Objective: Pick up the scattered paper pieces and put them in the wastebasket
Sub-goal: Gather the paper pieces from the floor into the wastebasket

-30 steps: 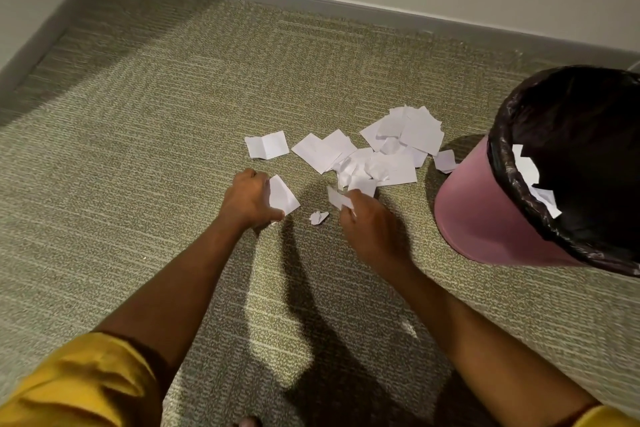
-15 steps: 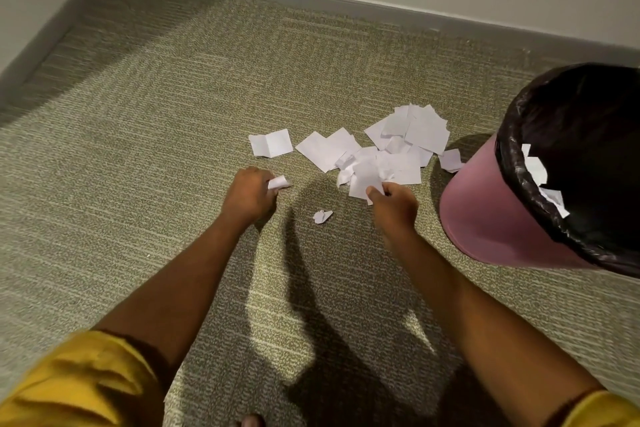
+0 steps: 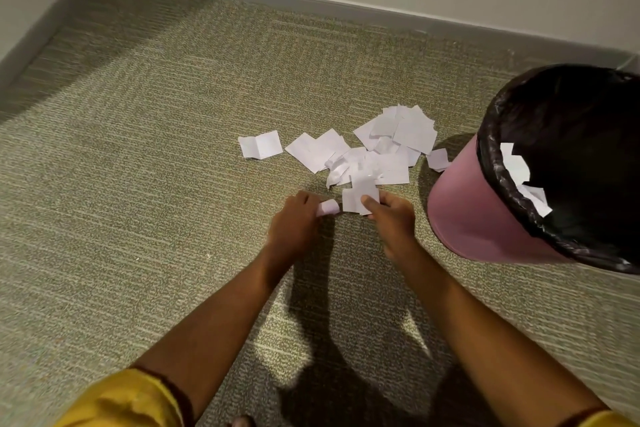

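Several white paper pieces [image 3: 384,152] lie in a loose pile on the carpet, with one folded piece [image 3: 260,149] apart at the left. My left hand [image 3: 294,222] grips a small crumpled paper scrap [image 3: 328,207] that sticks out past its fingers. My right hand [image 3: 389,218] pinches a flat paper piece [image 3: 355,198] at the near edge of the pile. The pink wastebasket [image 3: 460,215] with a black liner stands to the right of the pile, and a few paper pieces [image 3: 519,170] lie against the liner inside.
Olive carpet [image 3: 138,218] covers the floor. A grey baseboard [image 3: 311,7] and pale wall run along the back and left, forming a corner. One small paper piece [image 3: 438,159] lies against the wastebasket's base. Yellow sleeves show at the bottom corners.
My left hand has moved right towards the right hand, over where the small crumpled scrap lay; that scrap is no longer seen on the carpet. My right hand holds paper at the pile's near edge.
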A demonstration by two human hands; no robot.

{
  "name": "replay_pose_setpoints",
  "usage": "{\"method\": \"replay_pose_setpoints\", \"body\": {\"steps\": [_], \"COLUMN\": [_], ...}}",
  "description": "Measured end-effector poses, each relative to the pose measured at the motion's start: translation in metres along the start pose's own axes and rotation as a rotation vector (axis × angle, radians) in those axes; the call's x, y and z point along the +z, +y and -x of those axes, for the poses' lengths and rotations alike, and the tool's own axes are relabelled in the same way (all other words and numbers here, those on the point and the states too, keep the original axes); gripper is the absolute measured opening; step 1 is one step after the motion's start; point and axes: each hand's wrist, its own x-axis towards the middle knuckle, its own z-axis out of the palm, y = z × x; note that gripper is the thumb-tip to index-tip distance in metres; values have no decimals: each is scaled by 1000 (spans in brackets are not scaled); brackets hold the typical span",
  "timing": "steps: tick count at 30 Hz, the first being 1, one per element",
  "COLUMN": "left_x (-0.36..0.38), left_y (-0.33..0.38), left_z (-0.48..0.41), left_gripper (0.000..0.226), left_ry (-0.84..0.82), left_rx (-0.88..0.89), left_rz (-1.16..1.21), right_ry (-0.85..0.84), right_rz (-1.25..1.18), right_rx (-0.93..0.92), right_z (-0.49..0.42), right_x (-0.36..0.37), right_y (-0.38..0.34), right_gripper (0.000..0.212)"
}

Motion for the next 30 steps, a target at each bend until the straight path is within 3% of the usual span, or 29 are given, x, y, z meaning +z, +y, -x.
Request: {"method": "replay_pose_setpoints", "body": {"steps": [5,10,13,17,22,25,30], "left_x": [6,2,-3,-42,-99,-137,-182], "left_y": [7,4,7,49,98,132,185], "left_z": [3,2,0,4,5,5,-4], "left_gripper": [36,7,11,15,30,30,29], "left_ry": [-36,29,65,-9,-93,-107,-69], "left_rx": [-2,-69,-243,-483,-339,-184,-56], "left_rz": [-81,68,358,1000,1255,1319,1368], "right_ry": [-33,-50,-86,-194,-219,-135,-101], "right_rz": [1,-33,-102,-239,-256,-211,-327], "right_rx": [37,93,112,109,-40,-182,-335], "right_z": [10,23,33,59,89,106,129], "right_x": [-7,-12,-17,-26,-42,-52,-90], "right_y": [5,8,5,-21,-75,-113,-167], "right_gripper": [27,28,30,25,20,31,26]}}
